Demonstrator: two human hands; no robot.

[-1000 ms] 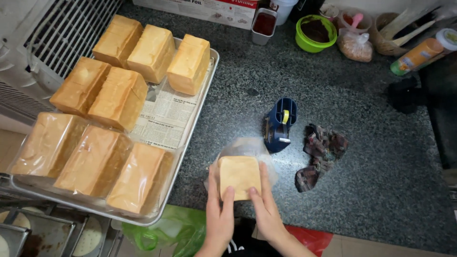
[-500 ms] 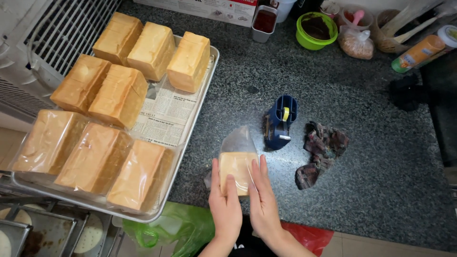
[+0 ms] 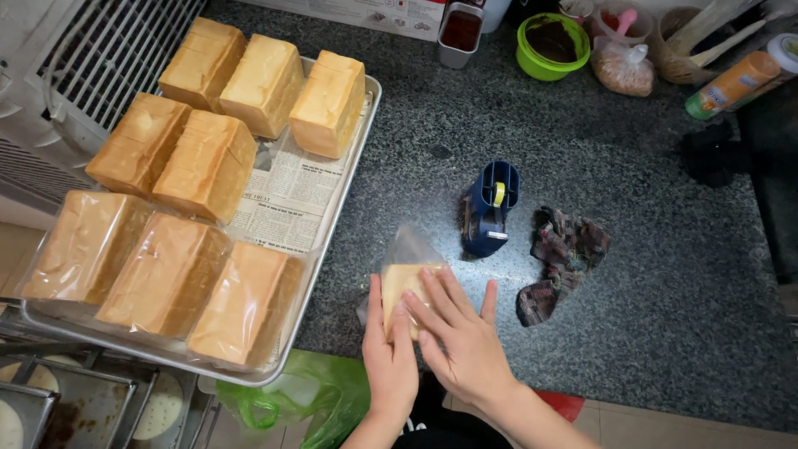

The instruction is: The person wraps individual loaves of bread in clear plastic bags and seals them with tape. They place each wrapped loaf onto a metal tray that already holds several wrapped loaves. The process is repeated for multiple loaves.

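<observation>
Both hands have slid up over the bagged bread slices since a second ago, when they gripped the near edge from below. Now the left hand [image 3: 391, 357] rests along the left side of the bagged bread slices [image 3: 403, 287], fingers held close together and flat, while the right hand [image 3: 461, 337] lies on top with fingers spread wide, pressing down. Neither hand grips anything. The slices sit in a clear plastic bag on the tabletop [image 3: 632, 216], near its front edge, just right of the metal tray [image 3: 345, 199].

Pressing evenly and smoothing toward the open end would likely push air out without crushing the bread.

A blue tape dispenser [image 3: 489, 208] stands just beyond the bag, a dark crumpled cloth [image 3: 561, 262] beside it. The tabletop is dark speckled stone. On the newspaper-lined tray lie bread loaves [image 3: 208, 166], three of them already wrapped. A green bowl [image 3: 552, 46] stands at the back.
</observation>
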